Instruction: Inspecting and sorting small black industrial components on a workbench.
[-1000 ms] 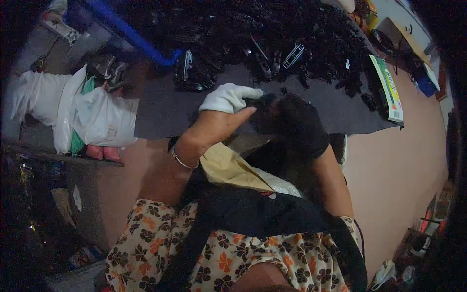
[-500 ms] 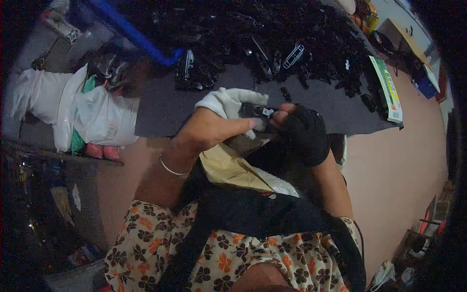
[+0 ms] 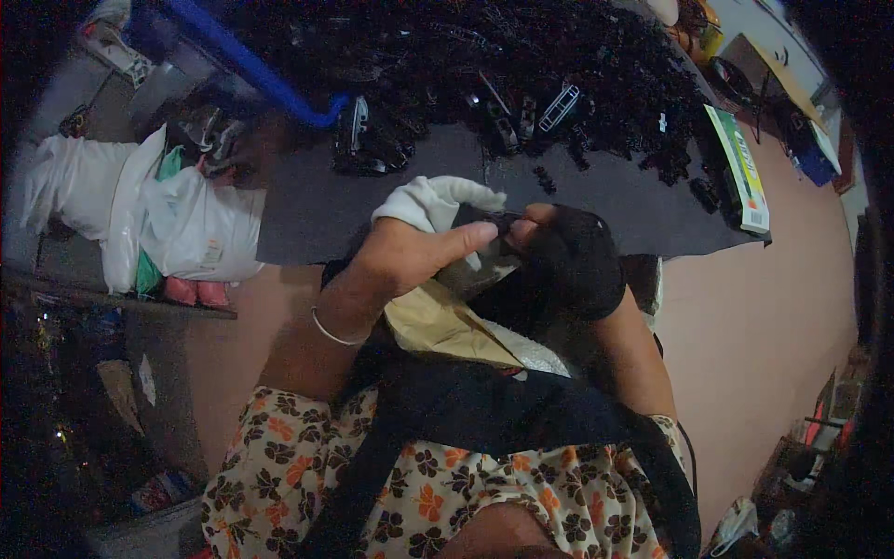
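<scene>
My left hand (image 3: 414,252), its fingers wrapped in white cloth (image 3: 433,200), is closed in front of me with the thumb stretched towards my right hand. My right hand (image 3: 575,256) wears a black fingerless glove, and its fingertips pinch. Between the two hands is a small dark part (image 3: 508,220), mostly hidden by fingers; I cannot make out its kind. Beyond them, a heap of small black parts (image 3: 596,65) covers the far side of the dark grey work surface (image 3: 307,205). A larger black piece with a silver strip (image 3: 361,135) lies at the heap's near edge.
A blue bar-like edge (image 3: 251,70) runs along the heap's left. White plastic bags (image 3: 200,224) lie at far left. A yellow-green box (image 3: 736,168) stands at the surface's right edge. Below my hands, a tan paper envelope (image 3: 447,326) rests against my dark apron (image 3: 494,410).
The small part, whose light end showed between my fingers before, is now mostly covered. My left thumb has shifted slightly up and right, and my right hand has turned slightly.
</scene>
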A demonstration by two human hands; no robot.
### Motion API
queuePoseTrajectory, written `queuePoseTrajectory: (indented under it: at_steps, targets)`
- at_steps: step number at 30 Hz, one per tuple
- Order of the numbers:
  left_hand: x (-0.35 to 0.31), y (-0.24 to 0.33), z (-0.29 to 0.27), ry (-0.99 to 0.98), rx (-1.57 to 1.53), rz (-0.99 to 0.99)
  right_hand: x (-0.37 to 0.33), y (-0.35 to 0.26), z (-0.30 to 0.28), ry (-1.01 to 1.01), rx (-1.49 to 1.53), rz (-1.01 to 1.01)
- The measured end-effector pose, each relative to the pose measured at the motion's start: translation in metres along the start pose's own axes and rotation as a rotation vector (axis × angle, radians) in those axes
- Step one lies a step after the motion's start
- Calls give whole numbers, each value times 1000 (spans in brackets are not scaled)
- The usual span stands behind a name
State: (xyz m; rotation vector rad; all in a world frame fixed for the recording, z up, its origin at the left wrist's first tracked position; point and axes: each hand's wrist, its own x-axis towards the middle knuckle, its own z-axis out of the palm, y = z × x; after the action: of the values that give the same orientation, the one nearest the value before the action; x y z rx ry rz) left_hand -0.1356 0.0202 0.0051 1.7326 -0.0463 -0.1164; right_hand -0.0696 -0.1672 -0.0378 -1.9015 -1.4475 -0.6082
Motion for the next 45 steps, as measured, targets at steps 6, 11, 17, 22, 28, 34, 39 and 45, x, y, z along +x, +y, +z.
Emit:
queuePoseTrajectory:
  at_steps: [6, 11, 17, 22, 28, 34, 39, 45]
  targets:
    - [-3, 21, -3, -81, -43, -137, 2, -3, 1, 167, -76, -26]
    - [-7, 15, -6, -37, -65, -83, 9, -9, -8, -36, 76, 142]
    - [-2, 0, -3, 98, -149, 3, 12, -13, -7, 46, -24, 229]
    - [-2, -13, 14, 190, -136, 170, 4, -8, 18, 219, 408, 722]
    - [-10, 2, 30, 209, 654, 415, 1, -13, 24, 151, 813, 799]
    - [-14, -13, 25, 301, 524, 464, 7, -30, 17, 134, 868, 855]
    - [-21, -21, 14, 313, 97, 159, -2, -13, 17, 86, 78, 216]
    - [-24, -18, 6, 153, 357, 351, -3, -13, 5, -87, 474, 458]
